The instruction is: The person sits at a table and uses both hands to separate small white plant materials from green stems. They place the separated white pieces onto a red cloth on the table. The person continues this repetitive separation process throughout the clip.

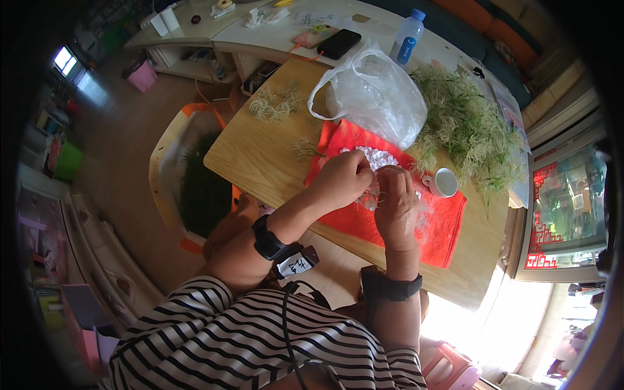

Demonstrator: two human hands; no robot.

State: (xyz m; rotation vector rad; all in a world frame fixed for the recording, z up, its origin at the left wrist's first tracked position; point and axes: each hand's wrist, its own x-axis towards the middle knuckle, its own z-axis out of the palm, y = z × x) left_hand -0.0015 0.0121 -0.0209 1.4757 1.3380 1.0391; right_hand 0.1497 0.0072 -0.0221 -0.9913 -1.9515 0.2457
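My left hand (pixel 347 178) and my right hand (pixel 399 200) meet fingertip to fingertip over a folded red towel (pixel 441 234). A thin, pale plant sprig (pixel 369 199) shows just below the fingers, apparently pinched by my right hand. The fingers of my left hand are curled in a pinch, and what lies between them is hidden. Just beyond my hands is a heap of small white, translucent pieces (pixel 378 157) on the towel. A white cup (pixel 443 183) lies tipped on the towel, right of my right hand.
A clear plastic bag (pixel 380 97) sits behind the towel. Artificial greenery is piled (pixel 468 122) at right, with loose sprigs (pixel 277 102) at left on the wooden board (pixel 258 146). Farther back are a water bottle (pixel 409 36) and a black phone-like device (pixel 339 44). An open bag (pixel 163 170) holds dark greenery.
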